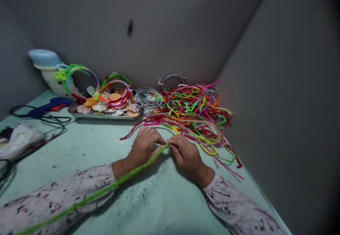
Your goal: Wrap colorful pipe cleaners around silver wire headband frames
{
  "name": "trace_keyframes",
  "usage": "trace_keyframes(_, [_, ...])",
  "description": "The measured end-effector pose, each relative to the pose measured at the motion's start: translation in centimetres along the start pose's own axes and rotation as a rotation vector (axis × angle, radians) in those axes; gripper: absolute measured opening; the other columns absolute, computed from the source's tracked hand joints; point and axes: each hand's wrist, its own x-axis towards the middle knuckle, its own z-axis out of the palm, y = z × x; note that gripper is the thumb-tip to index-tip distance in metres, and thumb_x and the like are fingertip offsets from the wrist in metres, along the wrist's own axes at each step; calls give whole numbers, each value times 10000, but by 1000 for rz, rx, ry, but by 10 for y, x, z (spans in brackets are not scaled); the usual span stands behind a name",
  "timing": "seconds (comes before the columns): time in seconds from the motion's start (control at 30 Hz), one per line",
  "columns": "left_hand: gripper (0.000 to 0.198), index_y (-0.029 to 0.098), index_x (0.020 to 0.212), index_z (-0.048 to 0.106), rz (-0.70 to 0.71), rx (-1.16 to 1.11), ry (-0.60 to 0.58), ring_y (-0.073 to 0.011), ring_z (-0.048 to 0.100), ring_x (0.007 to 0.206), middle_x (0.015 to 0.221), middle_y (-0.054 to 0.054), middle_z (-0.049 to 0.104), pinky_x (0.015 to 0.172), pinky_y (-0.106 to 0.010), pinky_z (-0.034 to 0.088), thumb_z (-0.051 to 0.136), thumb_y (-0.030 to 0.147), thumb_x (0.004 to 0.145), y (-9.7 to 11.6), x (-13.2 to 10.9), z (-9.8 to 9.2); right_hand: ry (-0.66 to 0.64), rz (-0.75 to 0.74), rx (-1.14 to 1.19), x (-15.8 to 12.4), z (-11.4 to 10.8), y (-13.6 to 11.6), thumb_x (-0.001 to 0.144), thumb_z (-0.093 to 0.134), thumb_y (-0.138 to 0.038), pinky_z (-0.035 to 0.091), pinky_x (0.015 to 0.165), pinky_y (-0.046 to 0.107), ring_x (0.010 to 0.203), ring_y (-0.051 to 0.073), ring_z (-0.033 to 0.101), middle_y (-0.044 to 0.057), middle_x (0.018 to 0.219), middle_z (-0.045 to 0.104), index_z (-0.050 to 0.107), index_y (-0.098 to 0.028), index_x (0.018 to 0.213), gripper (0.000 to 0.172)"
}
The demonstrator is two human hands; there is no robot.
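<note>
A long green fuzzy stem [106, 189] runs from the lower left, over my left forearm, up to my fingertips at the middle of the view. My left hand [146, 145] pinches it near its upper end. My right hand [188, 157] has thumb and forefinger closed on the tip of the same stem, close beside the left fingertips. Behind my hands a thin grey wire arc shows partly on the table. A large tangled heap of coloured fuzzy stems [193, 104] lies just beyond my right hand.
A metal tray [106, 117] holds shells and colourful wrapped hoops. Beside it lies a coil of grey wire [148, 98]. A bottle with a blue lid [50, 72], a blue tool [49, 107], a black cable [57, 121] and a plastic bag [23, 137] are at the left.
</note>
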Motion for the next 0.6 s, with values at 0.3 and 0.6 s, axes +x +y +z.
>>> trace_keyframes(0.3, [102, 178, 734, 578, -155, -64, 9, -161, 517, 734, 722, -16, 586, 700, -322, 388, 598, 221, 824, 7, 0, 4, -37, -16, -32, 2, -1, 0, 876, 473, -107, 518, 785, 316, 925, 184, 612, 85, 947, 650, 553, -188, 1056, 213])
trace_keyframes(0.6, [98, 184, 781, 608, -148, -28, -2, -184, 542, 801, 778, -34, 629, 767, -370, 409, 589, 260, 840, 6, 3, 3, -12, 32, -40, 0, 1, 1, 876, 476, -122, 517, 787, 319, 901, 184, 614, 78, 942, 644, 558, -194, 1055, 210])
